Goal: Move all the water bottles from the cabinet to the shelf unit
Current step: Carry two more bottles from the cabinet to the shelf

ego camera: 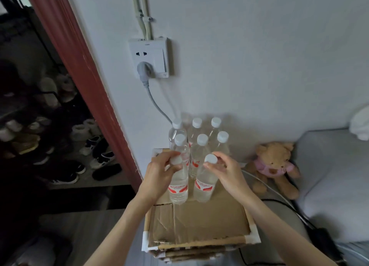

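Your left hand (159, 166) pinches the cap of the near-left water bottle (178, 185), your right hand (223, 170) the cap of the near-right bottle (204, 185). Both stand on the cardboard-topped worktop (199, 221); six more bottles (200, 143) stand behind, against the far wall.

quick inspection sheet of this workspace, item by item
surface: cardboard top, creased, taped corners
job's things: eight water bottles upright; front two at the hands
clutter: nothing seen on the cardboard
grippers: left hand on the front left bottle at its cap; right hand likewise on the front right bottle
cables: grey plug cable from the wall socket; dark cable on the right
surroundings: teddy bear, shoe rack, grey cushion
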`<state>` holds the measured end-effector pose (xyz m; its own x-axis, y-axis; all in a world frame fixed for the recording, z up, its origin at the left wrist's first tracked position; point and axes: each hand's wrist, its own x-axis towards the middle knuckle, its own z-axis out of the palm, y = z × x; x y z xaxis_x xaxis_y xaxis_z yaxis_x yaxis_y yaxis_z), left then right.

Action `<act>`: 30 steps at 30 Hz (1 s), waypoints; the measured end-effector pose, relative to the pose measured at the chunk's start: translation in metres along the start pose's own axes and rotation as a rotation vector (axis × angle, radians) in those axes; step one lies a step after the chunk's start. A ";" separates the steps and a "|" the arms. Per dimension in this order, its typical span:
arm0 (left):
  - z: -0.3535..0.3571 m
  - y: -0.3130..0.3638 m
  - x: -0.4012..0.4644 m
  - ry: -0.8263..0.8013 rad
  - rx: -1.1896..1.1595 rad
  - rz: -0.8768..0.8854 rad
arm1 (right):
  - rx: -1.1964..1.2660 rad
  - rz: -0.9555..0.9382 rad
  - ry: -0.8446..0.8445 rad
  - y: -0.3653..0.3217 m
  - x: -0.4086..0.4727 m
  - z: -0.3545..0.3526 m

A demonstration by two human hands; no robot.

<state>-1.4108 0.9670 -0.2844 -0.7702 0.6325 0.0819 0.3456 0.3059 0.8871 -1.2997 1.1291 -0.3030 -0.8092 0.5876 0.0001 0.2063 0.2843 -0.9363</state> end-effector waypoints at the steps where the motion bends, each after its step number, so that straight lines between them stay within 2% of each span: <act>1: 0.003 -0.002 0.004 0.002 0.005 -0.009 | 0.012 0.001 -0.009 0.002 0.004 -0.001; 8: 0.009 -0.010 0.015 -0.011 0.030 -0.021 | -0.064 -0.021 -0.189 0.004 0.011 -0.014; 17: -0.008 -0.014 0.010 -0.265 -0.058 0.048 | -0.240 -0.082 -0.501 -0.006 0.009 -0.028; 21: -0.008 -0.013 0.010 -0.174 -0.064 0.009 | -0.306 -0.095 -0.478 -0.007 0.009 -0.029; 26: 0.000 -0.007 0.010 -0.010 0.025 -0.036 | -0.518 -0.166 -0.230 -0.008 0.009 -0.025; 28: 0.001 -0.009 0.009 -0.019 0.048 -0.021 | -0.537 -0.187 -0.237 -0.004 0.009 -0.025; 30: -0.003 -0.011 0.009 -0.139 0.036 0.014 | -0.502 -0.181 -0.325 0.001 0.008 -0.027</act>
<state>-1.4228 0.9670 -0.2921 -0.6841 0.7288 0.0281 0.3765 0.3199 0.8694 -1.2910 1.1550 -0.2946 -0.9652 0.2586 -0.0380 0.2200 0.7253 -0.6523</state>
